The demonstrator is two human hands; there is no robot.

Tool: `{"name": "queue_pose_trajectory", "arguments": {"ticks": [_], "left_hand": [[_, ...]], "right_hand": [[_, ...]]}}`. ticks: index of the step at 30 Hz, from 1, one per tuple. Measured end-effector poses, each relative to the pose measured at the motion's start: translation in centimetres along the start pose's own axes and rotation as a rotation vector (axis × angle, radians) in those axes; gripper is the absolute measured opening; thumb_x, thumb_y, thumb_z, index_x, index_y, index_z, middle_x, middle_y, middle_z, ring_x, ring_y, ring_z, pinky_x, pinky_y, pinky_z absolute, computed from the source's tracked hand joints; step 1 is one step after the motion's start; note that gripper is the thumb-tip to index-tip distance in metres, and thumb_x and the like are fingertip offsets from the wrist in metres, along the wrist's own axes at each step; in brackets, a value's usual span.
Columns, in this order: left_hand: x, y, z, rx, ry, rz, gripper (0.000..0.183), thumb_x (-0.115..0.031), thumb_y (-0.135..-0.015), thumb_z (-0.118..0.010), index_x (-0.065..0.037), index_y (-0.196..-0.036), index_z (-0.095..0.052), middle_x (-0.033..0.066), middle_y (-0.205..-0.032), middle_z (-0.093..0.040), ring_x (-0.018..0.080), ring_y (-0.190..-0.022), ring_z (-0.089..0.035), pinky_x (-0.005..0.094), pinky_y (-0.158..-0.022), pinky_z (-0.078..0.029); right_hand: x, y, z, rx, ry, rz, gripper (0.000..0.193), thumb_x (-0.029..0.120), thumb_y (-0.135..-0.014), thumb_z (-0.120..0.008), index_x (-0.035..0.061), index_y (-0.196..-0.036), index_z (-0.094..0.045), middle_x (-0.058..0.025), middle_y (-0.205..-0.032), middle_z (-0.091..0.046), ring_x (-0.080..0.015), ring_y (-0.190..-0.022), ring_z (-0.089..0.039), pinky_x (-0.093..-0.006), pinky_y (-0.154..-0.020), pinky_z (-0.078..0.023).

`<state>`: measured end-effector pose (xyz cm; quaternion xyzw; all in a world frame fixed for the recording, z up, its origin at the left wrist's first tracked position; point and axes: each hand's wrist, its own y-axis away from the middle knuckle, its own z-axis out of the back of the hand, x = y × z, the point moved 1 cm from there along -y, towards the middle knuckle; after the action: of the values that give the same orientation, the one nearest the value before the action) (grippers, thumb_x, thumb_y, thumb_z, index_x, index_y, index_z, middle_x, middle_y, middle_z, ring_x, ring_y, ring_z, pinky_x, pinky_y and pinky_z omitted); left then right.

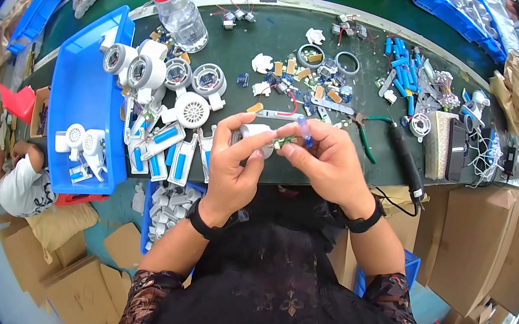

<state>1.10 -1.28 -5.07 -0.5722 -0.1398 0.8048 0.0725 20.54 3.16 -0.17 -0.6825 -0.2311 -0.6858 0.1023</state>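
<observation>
My left hand (235,169) is closed around a white fan housing (265,131) with a grey ring, held just over the near edge of the green bench. Close beside it, the thumb and fingers of my right hand (325,161) pinch a small green circuit board (285,142). A clear purple-blue piece (305,132) also sits at the right fingers; its kind is not plain. The board is near the left fingertips, and I cannot tell whether it touches the housing. Behind my hands lie a flat metal-looking strip (277,115) and a red wire (293,103).
Left stands a blue bin (78,168) beside white fan parts (191,110). A red-lidded jar (183,17) stands behind. Pliers (365,138), a black-handled tool (406,160) and blue cells (404,69) lie right. Cardboard boxes (478,243) stand lower right; another person (16,169) sits left.
</observation>
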Motion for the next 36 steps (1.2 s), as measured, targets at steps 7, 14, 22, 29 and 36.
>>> {"name": "queue_pose_trajectory", "arguments": {"ticks": [7, 14, 22, 29, 36], "left_hand": [[0.7, 0.1, -0.2, 0.038, 0.252, 0.125, 0.023, -0.009, -0.089, -0.081, -0.006, -0.112, -0.078, 0.0160, -0.138, -0.053, 0.0228, -0.111, -0.062, 0.0344, -0.096, -0.050], [0.8, 0.1, -0.3, 0.021, 0.162, 0.199, 0.017, -0.018, -0.091, -0.083, -0.005, -0.102, -0.080, 0.0171, -0.133, -0.060, 0.0234, -0.108, -0.062, 0.0343, -0.089, -0.050], [-1.1, -0.3, -0.5, -0.019, -0.108, 0.066, 0.012, -0.012, -0.085, -0.084, -0.008, -0.095, -0.080, 0.0168, -0.127, -0.064, 0.0342, -0.112, -0.060, 0.0430, -0.097, -0.048], [-2.1, -0.9, -0.7, -0.100, -0.246, -0.133, 0.013, -0.008, -0.081, -0.083, -0.008, -0.093, -0.078, 0.0137, -0.120, -0.067, 0.0361, -0.114, -0.061, 0.0451, -0.096, -0.048], [0.2, -0.1, 2.6, -0.252, 0.236, 0.114, 0.009, -0.004, -0.098, -0.069, 0.002, -0.104, -0.073, 0.0142, -0.129, -0.062, 0.0190, -0.110, -0.061, 0.0311, -0.096, -0.048]], "right_hand": [[-0.4, -0.4, -0.5, -0.086, 0.003, 0.034, 0.019, 0.007, -0.096, -0.073, 0.0002, -0.114, -0.072, 0.0052, -0.081, -0.060, -0.0030, -0.072, -0.050, -0.0237, -0.063, -0.044], [-0.6, -0.2, -0.2, -0.129, 0.097, 0.016, 0.022, 0.009, -0.097, -0.076, -0.0008, -0.116, -0.072, 0.0065, -0.084, -0.062, -0.0010, -0.073, -0.052, -0.0207, -0.064, -0.045], [-0.4, 0.4, -0.2, -0.203, 0.542, 0.353, 0.015, 0.008, -0.087, -0.081, 0.0028, -0.099, -0.073, -0.0088, -0.081, -0.069, -0.0234, -0.068, -0.064, -0.0332, -0.061, -0.049], [0.8, 1.3, -1.1, -0.323, 0.721, 0.667, 0.018, 0.000, -0.079, -0.077, 0.0072, -0.095, -0.074, -0.0100, -0.084, -0.073, -0.0311, -0.076, -0.071, -0.0371, -0.066, -0.056], [7.1, 3.7, 1.4, -0.405, 0.637, 0.749, 0.017, 0.000, -0.081, -0.081, 0.0059, -0.096, -0.074, -0.0102, -0.080, -0.072, -0.0275, -0.069, -0.070, -0.0340, -0.062, -0.053]]}}
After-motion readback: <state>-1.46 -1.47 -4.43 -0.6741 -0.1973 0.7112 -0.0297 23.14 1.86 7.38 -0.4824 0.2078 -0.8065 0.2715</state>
